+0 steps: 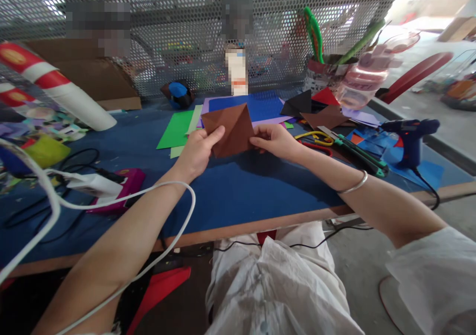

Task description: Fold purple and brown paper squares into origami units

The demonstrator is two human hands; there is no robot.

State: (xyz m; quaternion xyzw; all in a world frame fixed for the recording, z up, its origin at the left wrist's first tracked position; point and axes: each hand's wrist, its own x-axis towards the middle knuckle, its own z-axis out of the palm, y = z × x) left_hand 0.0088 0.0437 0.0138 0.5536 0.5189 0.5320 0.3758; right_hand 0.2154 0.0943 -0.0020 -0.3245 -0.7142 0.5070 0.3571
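A sheet of brown paper [235, 132], marked by diagonal creases, is held up over the blue tabletop. My left hand [201, 149] grips its left side, thumb on the front face and fingers behind. At the lower right edge, my right hand [273, 140] pinches the paper between thumb and fingers. Just behind it lie blue sheets [256, 105] on lilac paper, with a green sheet [176, 128] to their left. Near my right forearm are yellow-handled scissors [316, 137] and a green utility knife [357, 151].
A blue glue gun [411, 139] stands at the right, near a pink bottle [366, 77] and folded black paper [297, 104]. At the left are a magenta power strip [128, 188], striped tubes [70, 94] and a white cable [189, 216] crossing my left forearm. Perforated metal panel [167, 22] rises behind.
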